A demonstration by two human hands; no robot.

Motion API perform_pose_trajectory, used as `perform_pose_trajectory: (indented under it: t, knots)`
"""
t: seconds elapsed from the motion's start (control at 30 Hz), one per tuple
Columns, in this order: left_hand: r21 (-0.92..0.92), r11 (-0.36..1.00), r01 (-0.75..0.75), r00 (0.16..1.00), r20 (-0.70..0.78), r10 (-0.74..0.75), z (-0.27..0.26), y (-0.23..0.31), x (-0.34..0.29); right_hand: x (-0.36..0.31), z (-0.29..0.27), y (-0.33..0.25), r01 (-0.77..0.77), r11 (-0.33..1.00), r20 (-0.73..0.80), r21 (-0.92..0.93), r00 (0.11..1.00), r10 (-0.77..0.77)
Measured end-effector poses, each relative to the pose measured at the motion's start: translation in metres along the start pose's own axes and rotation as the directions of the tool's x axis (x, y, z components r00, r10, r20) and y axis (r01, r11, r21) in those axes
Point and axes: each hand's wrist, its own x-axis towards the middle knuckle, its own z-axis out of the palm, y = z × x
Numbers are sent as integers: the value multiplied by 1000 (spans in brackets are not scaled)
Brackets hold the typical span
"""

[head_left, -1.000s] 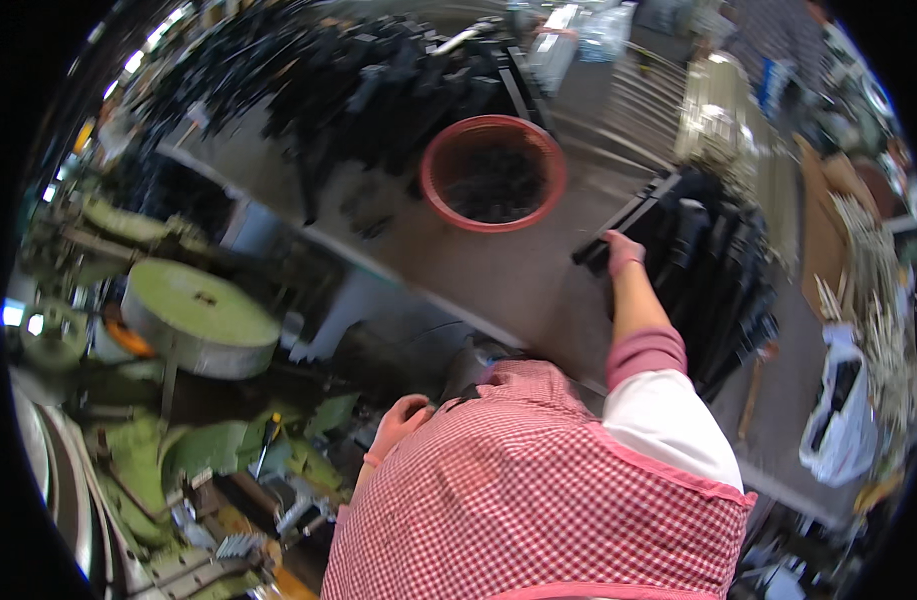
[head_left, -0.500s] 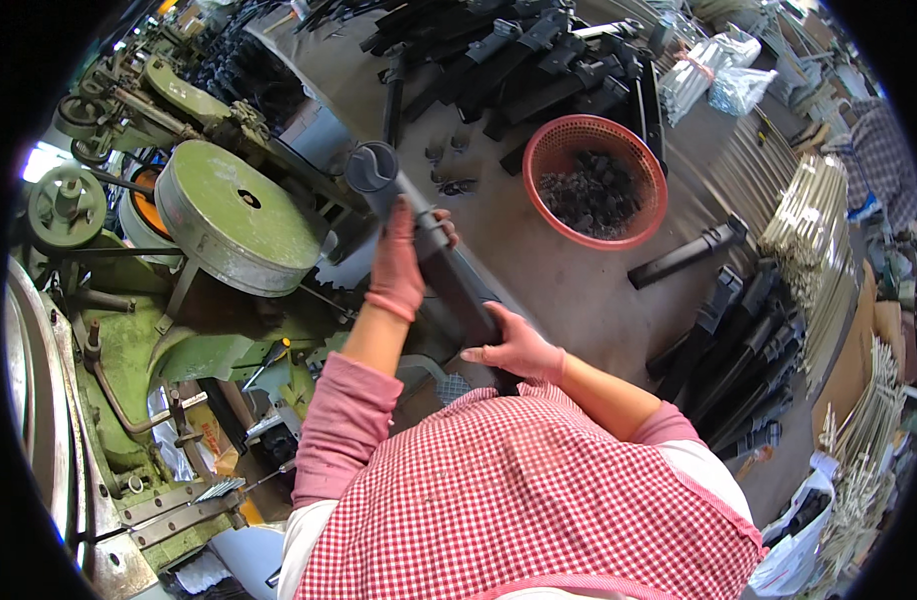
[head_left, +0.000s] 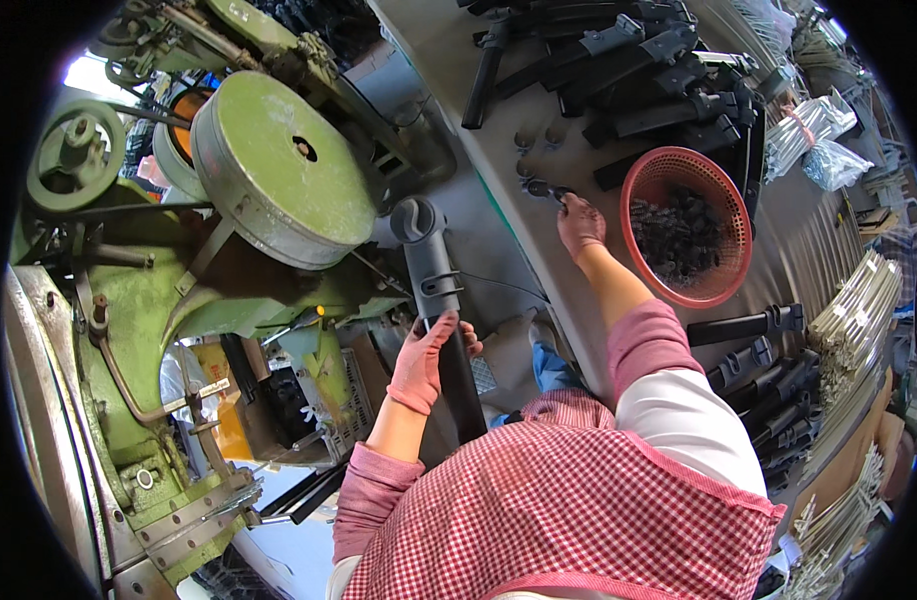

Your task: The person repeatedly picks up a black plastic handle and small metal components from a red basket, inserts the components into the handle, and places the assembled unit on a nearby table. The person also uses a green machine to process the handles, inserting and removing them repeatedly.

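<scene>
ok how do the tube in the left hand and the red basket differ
The tube is long and grey to black; the basket is round and red. The tube is held off the table by the left hand; the basket stands on it, holding small dark pieces.

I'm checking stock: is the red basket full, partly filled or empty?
Partly filled: small dark pieces lie heaped inside the red basket, with bare perforated wall showing between them and the rim.

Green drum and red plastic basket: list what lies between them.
Head view, left to right: the grey end fitting of a black tube, the table edge, small dark parts and the right hand.
</scene>
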Motion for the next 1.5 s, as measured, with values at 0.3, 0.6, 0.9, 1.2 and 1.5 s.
perform_pose_trajectory:
  t: [0.3, 0.6, 0.9, 1.2, 1.5]
  knots:
    - [342, 935, -97, 993, 99, 67, 11, 47, -34, -129, -68, 101, 388, 798, 337, -462, 909, -247]
    - [761, 605, -232, 969, 125, 214, -7, 0, -78, -181, -73, 47, -45, 895, 199, -444, 969, 148]
    - [914, 177, -366, 830, 235, 506, -46, 20, -140, -224, -63, 75, 30, 900, 163, -435, 986, 46]
    - [911, 160, -379, 790, 229, 568, -75, 13, -179, -240, -51, 115, 200, 921, 161, -334, 975, -153]
    - [914, 54, -402, 677, 257, 690, -92, 17, -211, -269, -57, -40, -115, 608, 374, 786, 871, -319]
